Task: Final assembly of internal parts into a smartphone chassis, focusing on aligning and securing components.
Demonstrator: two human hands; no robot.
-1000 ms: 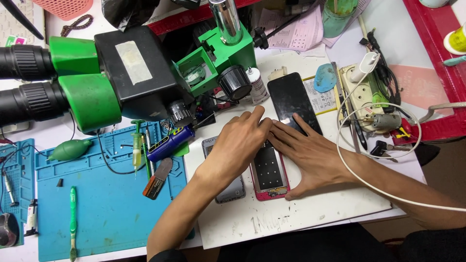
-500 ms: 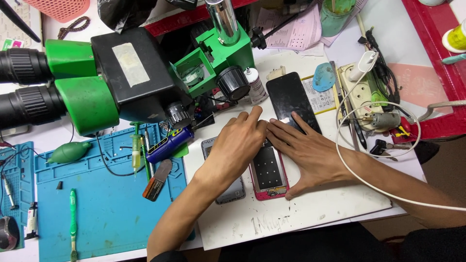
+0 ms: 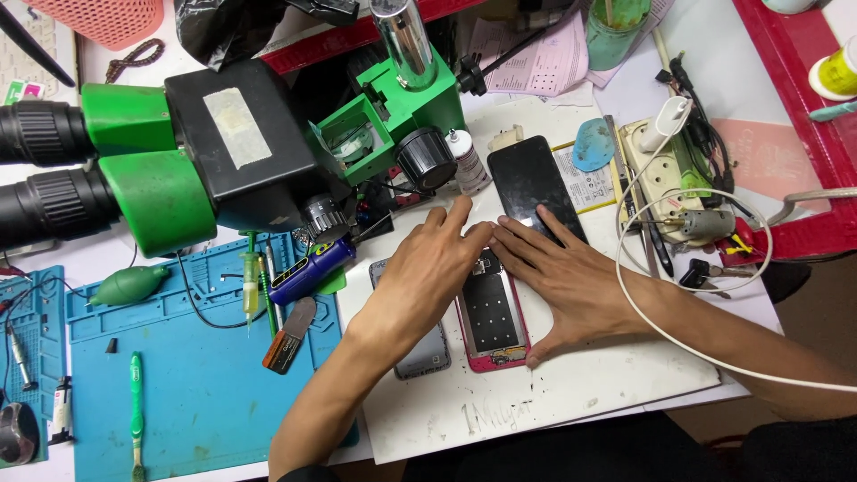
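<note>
Both hands are down flat on the white work sheet (image 3: 571,393), fingers spread and nothing gripped in either one. The opened pink phone (image 3: 493,317) lies face-down between them — its back is off and the dark inner frame shows. The left hand (image 3: 424,277) rests palm-down just to the phone's left, its fingertips reaching up past the top corner, and it partly covers a grey phone (image 3: 427,353) lying beneath the wrist. The right hand (image 3: 567,277) presses along the pink phone's right edge, thumb low near the bottom corner, index finger angled in toward the phone's upper end. The two index fingertips come nearly together over that top edge; whether they actually touch the small parts there is hard to tell from up here.

Just above the right hand's fingers lies a black phone screen (image 3: 534,183), dark and glossy — the fingertips overlap its lower end. Off to the left, the green microscope (image 3: 232,152) overhangs the bench, and a blue repair mat (image 3: 196,393) sits below it with a green toothbrush (image 3: 136,411) on it.
</note>
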